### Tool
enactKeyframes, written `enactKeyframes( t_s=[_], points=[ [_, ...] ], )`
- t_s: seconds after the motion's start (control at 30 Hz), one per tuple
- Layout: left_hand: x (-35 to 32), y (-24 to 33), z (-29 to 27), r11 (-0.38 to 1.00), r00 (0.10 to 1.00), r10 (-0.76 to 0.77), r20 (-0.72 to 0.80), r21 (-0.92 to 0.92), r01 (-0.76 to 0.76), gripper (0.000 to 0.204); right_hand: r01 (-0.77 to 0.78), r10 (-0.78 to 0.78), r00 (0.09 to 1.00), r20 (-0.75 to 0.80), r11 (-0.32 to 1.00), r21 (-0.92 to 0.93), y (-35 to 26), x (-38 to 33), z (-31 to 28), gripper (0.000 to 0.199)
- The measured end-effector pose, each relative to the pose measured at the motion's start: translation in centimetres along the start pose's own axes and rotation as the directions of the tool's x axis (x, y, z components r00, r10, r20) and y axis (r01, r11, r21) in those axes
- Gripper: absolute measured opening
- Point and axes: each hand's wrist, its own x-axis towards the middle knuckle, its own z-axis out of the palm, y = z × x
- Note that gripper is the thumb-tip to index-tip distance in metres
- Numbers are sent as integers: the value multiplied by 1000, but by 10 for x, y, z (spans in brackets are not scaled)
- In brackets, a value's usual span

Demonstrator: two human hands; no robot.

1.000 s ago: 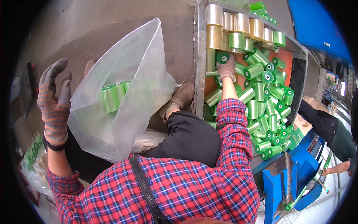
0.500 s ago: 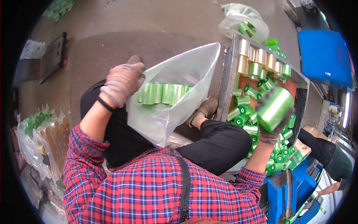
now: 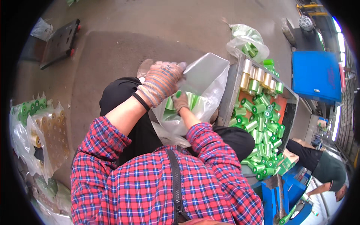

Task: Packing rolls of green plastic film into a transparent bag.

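Right hand [image 3: 180, 102] moved into bag [image 3: 208, 72] (roll [image 3: 178, 93] in grasp).

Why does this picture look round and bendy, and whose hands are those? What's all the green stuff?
No robot here! A person wears a camera on their head, looking down, and its very wide lens bends straight edges. Those are that person's own gloved hands. The left hand holds the rim of a clear bag. The right hand is inside it, at a green roll; whether it's gripping, I can't tell. On the person's right, a grey box holds many shiny green rolls and some gold rolls.
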Motion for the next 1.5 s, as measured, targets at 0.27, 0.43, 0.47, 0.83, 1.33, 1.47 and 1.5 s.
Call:
enactKeyframes(
  t_s=[0.27, 0.43, 0.47, 0.83, 1.33, 1.47, 1.5],
  points=[
    [-33, 3, 41, 922, 798, 19, 602, 299, -247, 84, 345, -16, 936, 353, 257, -903, -16, -75, -215, 91],
    [-26, 25, 4, 821, 729, -76, 681, 457, -341, 102, 205, -225, 961, 162, 183, -961, 14, -103, -287, 89],
    [-32, 25, -4, 855, 777, -1, 630, 403, -326, 96, 221, -351, 925, 142, 197, -955, 18, -104, -292, 88],
    [-49, 79, 16, 919, 698, 143, 701, 168, -357, 39, -256, 275, 936, -221, 960, 110, 314, -159, -327, 54],
    [-58, 112, 2, 935, 607, -11, 795, 223, -275, 26, -721, 897, 442, 6, 351, 597, 325, -35, -227, 103],
    [-61, 107, 6, 946, 620, -74, 781, 252, -205, 38, -808, 883, 458, 103, 365, 463, 336, -28, -215, 92],
    [-56, 115, 4, 953, 600, -77, 796, 237, -192, 40, -821, 895, 443, 57, 379, 428, 371, -18, -195, 82]
  ],
)
